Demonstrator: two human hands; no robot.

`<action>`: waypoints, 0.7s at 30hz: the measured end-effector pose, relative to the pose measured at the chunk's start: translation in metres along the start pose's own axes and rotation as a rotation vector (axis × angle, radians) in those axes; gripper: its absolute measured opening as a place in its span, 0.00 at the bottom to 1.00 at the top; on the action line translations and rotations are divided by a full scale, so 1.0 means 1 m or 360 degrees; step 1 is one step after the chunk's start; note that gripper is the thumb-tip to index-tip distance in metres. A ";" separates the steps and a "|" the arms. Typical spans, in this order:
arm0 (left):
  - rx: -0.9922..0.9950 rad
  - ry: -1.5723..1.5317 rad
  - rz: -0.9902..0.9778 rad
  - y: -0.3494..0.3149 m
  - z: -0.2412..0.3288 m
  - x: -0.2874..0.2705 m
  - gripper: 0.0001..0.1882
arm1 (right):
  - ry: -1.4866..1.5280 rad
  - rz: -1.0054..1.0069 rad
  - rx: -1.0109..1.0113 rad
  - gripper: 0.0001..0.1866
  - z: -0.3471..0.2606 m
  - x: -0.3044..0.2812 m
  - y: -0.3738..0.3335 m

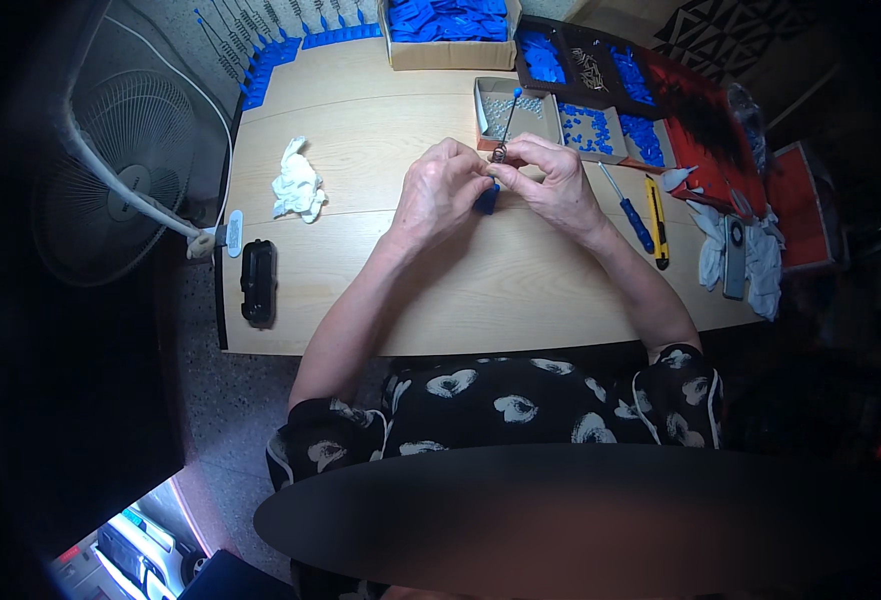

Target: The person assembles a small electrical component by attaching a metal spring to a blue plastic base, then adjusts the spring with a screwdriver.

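over the middle of the wooden table (330,270), both forearms (355,310) slant inward, knuckles up; the right hand (552,182) pinches a dark spring (499,155) between thumb and forefinger, a blue-tipped rod (511,115) rising from it, while the left hand (436,195) curls beside a blue piece (486,203), its exact hold hidden

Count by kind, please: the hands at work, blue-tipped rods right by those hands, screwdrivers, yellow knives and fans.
Hands, left hand and right hand: 2
Blue-tipped rod by the hands: 1
Screwdriver: 1
Yellow knife: 1
Fan: 1
Total: 6
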State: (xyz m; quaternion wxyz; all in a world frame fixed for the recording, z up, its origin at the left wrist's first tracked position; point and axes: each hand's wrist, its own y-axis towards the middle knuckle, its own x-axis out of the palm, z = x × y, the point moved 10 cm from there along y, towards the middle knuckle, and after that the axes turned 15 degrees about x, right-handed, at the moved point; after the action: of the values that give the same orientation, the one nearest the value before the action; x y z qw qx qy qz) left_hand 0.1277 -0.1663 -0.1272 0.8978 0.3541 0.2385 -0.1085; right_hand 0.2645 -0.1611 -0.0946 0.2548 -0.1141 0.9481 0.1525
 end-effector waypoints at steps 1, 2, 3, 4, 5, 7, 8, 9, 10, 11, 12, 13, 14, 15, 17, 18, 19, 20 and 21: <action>0.0000 -0.0007 -0.0008 0.000 -0.001 0.000 0.07 | 0.0000 0.0005 0.0005 0.11 0.000 0.000 0.000; -0.0001 -0.0015 -0.0016 -0.001 -0.001 0.001 0.07 | -0.0001 0.0004 0.0005 0.11 -0.001 0.000 -0.001; -0.0001 -0.0014 -0.0016 -0.001 -0.002 0.000 0.07 | -0.0012 -0.0010 0.0028 0.11 -0.001 0.001 -0.001; -0.0034 -0.0058 -0.0040 -0.002 -0.005 0.002 0.07 | -0.0022 -0.0025 0.0051 0.11 0.000 0.001 -0.001; -0.0069 -0.0103 -0.0063 -0.004 -0.008 0.005 0.07 | -0.0022 -0.0026 0.0050 0.11 0.000 0.002 -0.002; -0.0093 -0.0142 -0.0050 -0.004 -0.012 0.007 0.07 | 0.0062 -0.0011 0.0166 0.09 0.009 0.001 -0.001; -0.0121 -0.0180 -0.0037 -0.004 -0.015 0.008 0.08 | 0.0062 -0.0010 0.0166 0.09 0.010 0.001 -0.001; -0.0122 -0.0181 -0.0039 -0.004 -0.014 0.009 0.08 | 0.0030 -0.0008 0.0216 0.10 0.015 0.001 -0.001; -0.0124 -0.0158 -0.0043 -0.002 -0.012 0.009 0.08 | -0.0002 -0.0007 0.0265 0.10 0.020 0.001 0.000; -0.0126 -0.0136 -0.0047 -0.002 -0.011 0.010 0.08 | -0.0001 -0.0007 0.0269 0.10 0.021 0.001 0.000; -0.0127 -0.0135 -0.0047 -0.002 -0.012 0.011 0.08 | 0.0034 0.0005 0.0265 0.11 0.020 0.000 0.000; -0.0095 -0.0112 -0.0003 -0.002 -0.012 0.009 0.07 | 0.0069 0.0018 0.0261 0.13 0.021 -0.001 0.000; -0.0062 -0.0089 0.0041 -0.002 -0.012 0.007 0.07 | 0.0071 0.0016 0.0262 0.13 0.022 0.000 0.000; -0.0063 -0.0090 0.0039 -0.003 -0.013 0.009 0.07 | 0.0052 0.0038 0.0211 0.13 0.022 0.000 0.000; -0.0225 -0.0220 0.0110 -0.008 -0.025 0.011 0.07 | 0.0033 0.0060 0.0161 0.13 0.023 -0.001 0.000; -0.0227 -0.0221 0.0109 -0.007 -0.026 0.011 0.07 | 0.0047 0.0054 0.0178 0.13 0.026 0.000 0.001; -0.0183 -0.0180 0.0123 -0.006 -0.023 0.009 0.07 | 0.0062 0.0047 0.0195 0.13 0.028 0.001 0.001; -0.0139 -0.0139 0.0138 -0.005 -0.021 0.006 0.08 | 0.0062 0.0047 0.0197 0.13 0.026 0.001 0.001; -0.0142 -0.0140 0.0138 -0.005 -0.020 0.005 0.08 | 0.0048 0.0048 0.0196 0.12 0.022 0.001 0.001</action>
State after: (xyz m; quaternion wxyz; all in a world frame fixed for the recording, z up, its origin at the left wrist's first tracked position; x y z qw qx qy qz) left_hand 0.1231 -0.1559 -0.1449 0.9260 0.3187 0.1880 -0.0743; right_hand 0.2728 -0.1532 -0.1132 0.2446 -0.0862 0.9610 0.0960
